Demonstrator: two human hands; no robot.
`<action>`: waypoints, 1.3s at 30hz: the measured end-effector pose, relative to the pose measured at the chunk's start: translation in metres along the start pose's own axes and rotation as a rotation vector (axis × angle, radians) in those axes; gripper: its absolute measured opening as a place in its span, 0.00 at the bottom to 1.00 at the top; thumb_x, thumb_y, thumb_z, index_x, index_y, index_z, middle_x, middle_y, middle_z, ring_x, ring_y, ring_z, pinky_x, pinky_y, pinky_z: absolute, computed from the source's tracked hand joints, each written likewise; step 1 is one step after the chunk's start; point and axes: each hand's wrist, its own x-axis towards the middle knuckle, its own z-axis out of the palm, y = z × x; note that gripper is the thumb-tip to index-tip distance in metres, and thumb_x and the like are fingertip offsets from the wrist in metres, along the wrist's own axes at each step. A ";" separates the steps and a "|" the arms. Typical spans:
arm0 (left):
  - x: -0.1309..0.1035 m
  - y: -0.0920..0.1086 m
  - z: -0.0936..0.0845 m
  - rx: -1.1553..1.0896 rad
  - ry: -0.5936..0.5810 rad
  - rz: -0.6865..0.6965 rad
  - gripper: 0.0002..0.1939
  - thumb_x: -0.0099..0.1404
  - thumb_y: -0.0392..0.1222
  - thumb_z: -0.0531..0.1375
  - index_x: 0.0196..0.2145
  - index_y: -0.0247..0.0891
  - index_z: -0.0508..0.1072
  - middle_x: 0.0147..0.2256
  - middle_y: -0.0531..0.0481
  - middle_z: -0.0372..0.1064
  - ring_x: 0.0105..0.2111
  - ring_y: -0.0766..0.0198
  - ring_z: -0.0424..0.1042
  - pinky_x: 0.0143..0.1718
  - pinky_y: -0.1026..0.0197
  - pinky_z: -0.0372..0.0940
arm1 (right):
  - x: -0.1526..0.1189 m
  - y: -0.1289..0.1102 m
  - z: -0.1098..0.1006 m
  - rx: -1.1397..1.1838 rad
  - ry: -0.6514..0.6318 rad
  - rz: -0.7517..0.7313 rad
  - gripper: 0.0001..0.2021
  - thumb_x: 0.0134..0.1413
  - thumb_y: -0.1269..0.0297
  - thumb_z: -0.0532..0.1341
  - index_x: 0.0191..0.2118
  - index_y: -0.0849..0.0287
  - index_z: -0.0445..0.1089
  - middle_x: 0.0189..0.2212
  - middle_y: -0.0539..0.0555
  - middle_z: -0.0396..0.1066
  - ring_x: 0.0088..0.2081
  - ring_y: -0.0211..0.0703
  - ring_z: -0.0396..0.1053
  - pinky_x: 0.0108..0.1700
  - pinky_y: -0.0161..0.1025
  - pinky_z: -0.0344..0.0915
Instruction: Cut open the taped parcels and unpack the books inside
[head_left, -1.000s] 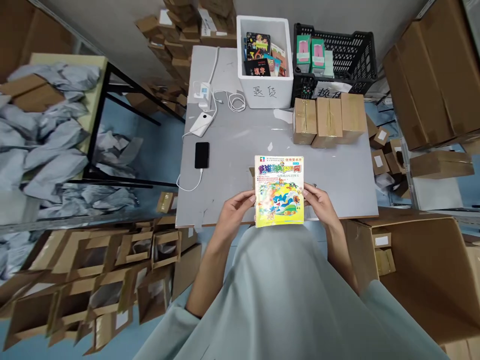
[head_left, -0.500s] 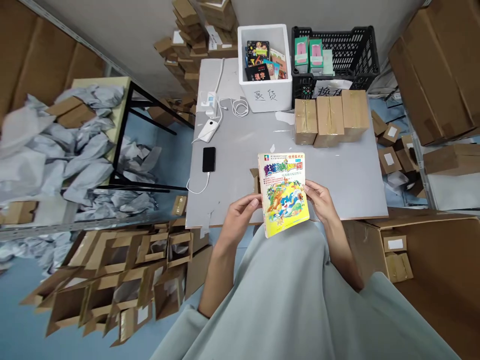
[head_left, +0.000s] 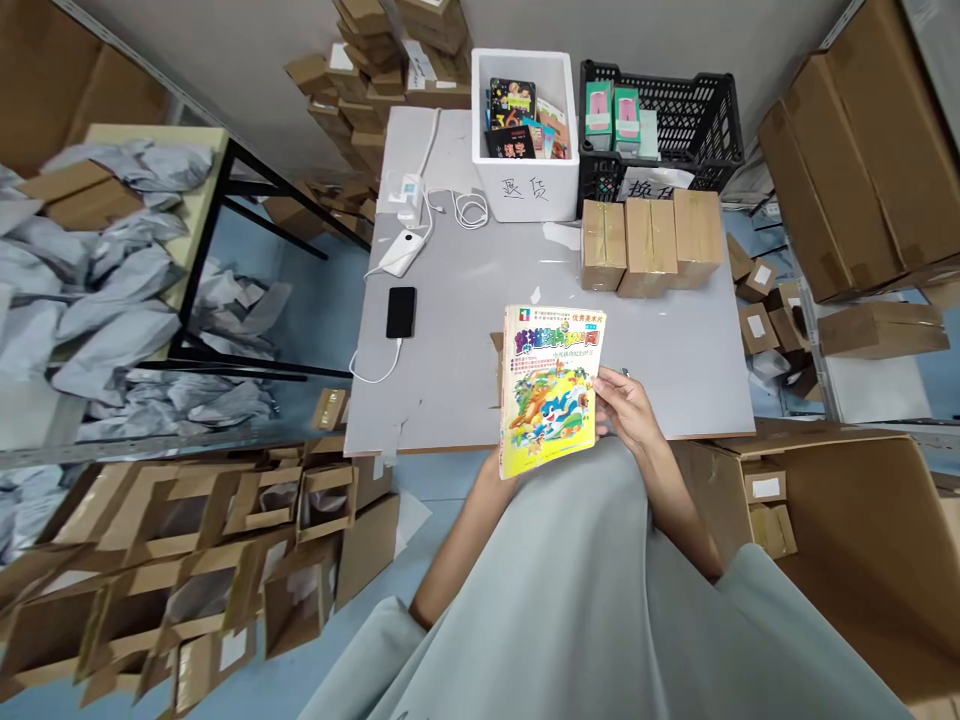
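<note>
A children's book (head_left: 553,395) with a bright yellow, cartoon-covered front is held upright in front of me, just above the table's near edge. My right hand (head_left: 630,405) pinches its right edge, thumb on the cover, and wears a ring. Behind the lower left of the book is my left hand (head_left: 507,472); its fingers are hidden, so its grip does not show. A bit of brown cardboard (head_left: 496,348) peeks out past the book's left edge on the table.
On the grey table (head_left: 450,370) lie a black phone (head_left: 401,312) on a cable and a white power bank (head_left: 402,252). At the back stand a white foam box (head_left: 525,195) of books, a black crate (head_left: 694,150) and three cartons (head_left: 649,245). A big open carton (head_left: 840,520) is at right.
My left hand has left the book's left edge and slid behind its lower part. The right hand still holds the right edge. The view has shifted slightly.
</note>
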 end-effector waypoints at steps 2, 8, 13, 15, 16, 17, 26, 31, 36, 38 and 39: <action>-0.001 -0.004 -0.002 -0.058 -0.062 -0.085 0.45 0.52 0.88 0.71 0.48 0.46 0.90 0.42 0.39 0.86 0.49 0.34 0.87 0.50 0.35 0.81 | 0.003 0.001 0.002 -0.079 0.010 -0.090 0.26 0.56 0.39 0.80 0.52 0.52 0.88 0.41 0.54 0.86 0.34 0.43 0.76 0.35 0.40 0.76; 0.002 0.000 -0.006 0.014 0.072 0.006 0.34 0.49 0.66 0.86 0.45 0.39 0.90 0.43 0.41 0.87 0.41 0.50 0.86 0.46 0.52 0.80 | -0.008 0.002 0.002 -0.273 0.183 -0.254 0.33 0.62 0.26 0.71 0.54 0.51 0.85 0.54 0.59 0.87 0.56 0.59 0.83 0.57 0.51 0.81; 0.001 0.014 -0.009 0.102 0.254 0.132 0.37 0.47 0.67 0.86 0.46 0.38 0.91 0.46 0.38 0.89 0.45 0.46 0.87 0.50 0.48 0.81 | -0.019 -0.005 -0.013 -0.180 0.195 -0.089 0.40 0.65 0.17 0.59 0.47 0.53 0.85 0.44 0.61 0.88 0.53 0.65 0.86 0.48 0.53 0.84; -0.002 0.018 -0.008 0.149 0.283 0.195 0.35 0.49 0.66 0.86 0.46 0.39 0.92 0.46 0.40 0.89 0.45 0.47 0.86 0.50 0.49 0.80 | -0.018 -0.008 -0.018 -0.150 0.196 -0.096 0.40 0.64 0.18 0.62 0.49 0.54 0.85 0.46 0.62 0.89 0.54 0.65 0.86 0.48 0.52 0.84; -0.005 0.020 -0.006 0.174 0.279 0.227 0.33 0.50 0.64 0.86 0.46 0.40 0.92 0.45 0.41 0.89 0.45 0.48 0.86 0.50 0.50 0.80 | -0.018 -0.008 -0.021 -0.151 0.195 -0.109 0.38 0.62 0.21 0.66 0.51 0.54 0.85 0.47 0.62 0.89 0.54 0.63 0.86 0.48 0.51 0.84; -0.008 0.022 -0.004 0.197 0.266 0.258 0.32 0.50 0.63 0.86 0.45 0.40 0.92 0.45 0.41 0.89 0.44 0.49 0.86 0.49 0.50 0.81 | -0.018 -0.009 -0.023 -0.164 0.193 -0.125 0.36 0.60 0.24 0.70 0.52 0.54 0.85 0.48 0.61 0.89 0.53 0.62 0.86 0.47 0.50 0.84; -0.030 0.033 0.008 0.290 0.254 0.427 0.22 0.52 0.55 0.87 0.40 0.43 0.93 0.43 0.44 0.85 0.42 0.54 0.82 0.41 0.56 0.79 | -0.019 -0.011 -0.020 -0.155 0.150 -0.196 0.29 0.58 0.34 0.78 0.54 0.51 0.86 0.54 0.58 0.88 0.54 0.59 0.86 0.54 0.51 0.85; -0.032 0.031 0.005 0.270 0.264 0.381 0.25 0.56 0.61 0.84 0.43 0.42 0.93 0.44 0.43 0.86 0.43 0.53 0.83 0.44 0.53 0.80 | -0.019 -0.009 -0.018 -0.156 0.142 -0.214 0.30 0.58 0.34 0.78 0.55 0.52 0.86 0.54 0.59 0.89 0.56 0.61 0.85 0.58 0.54 0.84; -0.033 0.028 -0.009 0.381 0.312 0.478 0.23 0.58 0.60 0.83 0.44 0.43 0.93 0.45 0.43 0.87 0.46 0.52 0.83 0.49 0.51 0.80 | -0.021 -0.002 -0.021 -0.216 0.160 -0.267 0.26 0.56 0.37 0.80 0.50 0.52 0.88 0.51 0.57 0.89 0.55 0.59 0.84 0.61 0.54 0.82; -0.034 0.028 -0.015 0.443 0.341 0.536 0.22 0.60 0.61 0.82 0.44 0.44 0.93 0.46 0.43 0.87 0.48 0.51 0.83 0.53 0.49 0.80 | -0.022 -0.001 -0.023 -0.241 0.171 -0.292 0.23 0.55 0.38 0.81 0.46 0.51 0.89 0.49 0.56 0.89 0.54 0.59 0.84 0.62 0.55 0.81; -0.034 0.028 -0.018 0.474 0.348 0.563 0.21 0.61 0.61 0.81 0.44 0.45 0.93 0.47 0.42 0.88 0.49 0.50 0.84 0.56 0.47 0.79 | -0.022 -0.001 -0.024 -0.257 0.174 -0.307 0.22 0.55 0.39 0.81 0.44 0.50 0.89 0.48 0.56 0.88 0.54 0.59 0.84 0.62 0.56 0.80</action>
